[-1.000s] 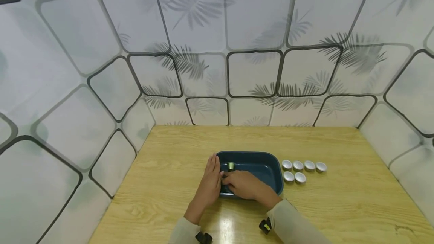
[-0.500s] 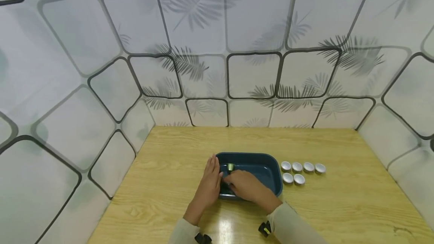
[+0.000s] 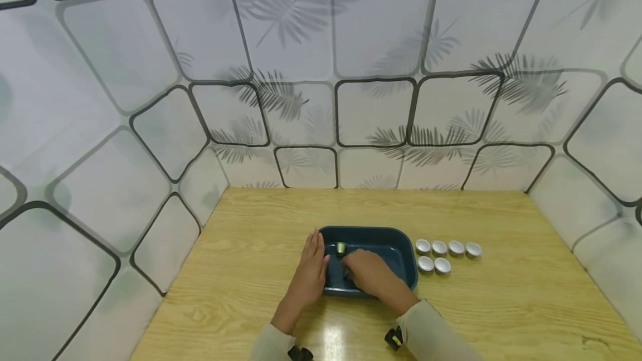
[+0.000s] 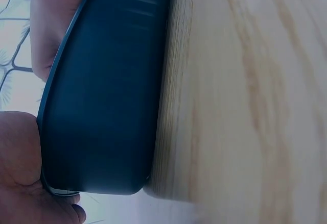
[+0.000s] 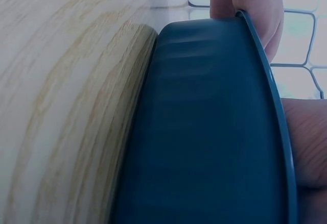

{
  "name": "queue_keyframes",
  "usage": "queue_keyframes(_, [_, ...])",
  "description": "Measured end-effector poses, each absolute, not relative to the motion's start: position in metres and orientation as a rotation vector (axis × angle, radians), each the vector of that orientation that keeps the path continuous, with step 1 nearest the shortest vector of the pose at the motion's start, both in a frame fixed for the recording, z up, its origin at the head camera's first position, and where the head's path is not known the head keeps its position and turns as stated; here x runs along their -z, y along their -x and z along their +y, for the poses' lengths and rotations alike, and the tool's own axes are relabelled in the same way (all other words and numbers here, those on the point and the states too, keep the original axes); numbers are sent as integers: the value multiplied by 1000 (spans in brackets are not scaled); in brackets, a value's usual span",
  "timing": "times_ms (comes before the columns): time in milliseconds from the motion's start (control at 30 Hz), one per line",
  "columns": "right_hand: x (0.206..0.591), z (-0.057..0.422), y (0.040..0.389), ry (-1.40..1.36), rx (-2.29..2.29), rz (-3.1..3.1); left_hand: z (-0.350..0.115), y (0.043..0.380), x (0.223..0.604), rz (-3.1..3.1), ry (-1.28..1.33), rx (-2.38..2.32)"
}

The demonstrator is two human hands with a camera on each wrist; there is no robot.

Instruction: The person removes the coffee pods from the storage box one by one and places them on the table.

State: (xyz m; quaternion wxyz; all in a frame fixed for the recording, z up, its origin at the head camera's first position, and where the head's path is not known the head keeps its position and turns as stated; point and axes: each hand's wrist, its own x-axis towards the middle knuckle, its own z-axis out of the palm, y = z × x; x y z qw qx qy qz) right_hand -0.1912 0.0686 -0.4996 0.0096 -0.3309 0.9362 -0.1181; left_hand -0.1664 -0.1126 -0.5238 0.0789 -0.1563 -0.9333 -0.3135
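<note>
A dark blue rectangular tray (image 3: pixel 373 233) with rounded corners stands on the table. My left hand (image 3: pixel 310 272) holds its left wall, the thumb inside and the long fingers outside; in the left wrist view, fingertips show past the end of the tray. Inside the tray, my right hand (image 3: pixel 373 273) reaches down with bent fingers, and something greyish shows just under them. I cannot tell whether they hold it. A small shiny green-gold cup-shaped piece (image 3: pixel 340 248) stands in the tray beyond the right hand. From both wrist cameras, the tray's front wall hides the right fingertips.
Several small white cups stand in two rows right of the tray, one front cup (image 3: pixel 426 264) close to its wall. The wood-grain table (image 3: pixel 261 227) meets patterned wall sheets at the back and sides. Both forearms come in over the front.
My right hand has moved a little to the right inside the tray, away from the left hand. The left hand keeps its place on the tray's wall.
</note>
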Motion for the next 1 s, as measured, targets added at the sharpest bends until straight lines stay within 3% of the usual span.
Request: queue_keyframes(1000, [501,79,191,914,549,2929,-112,166,524,-2803,467,921])
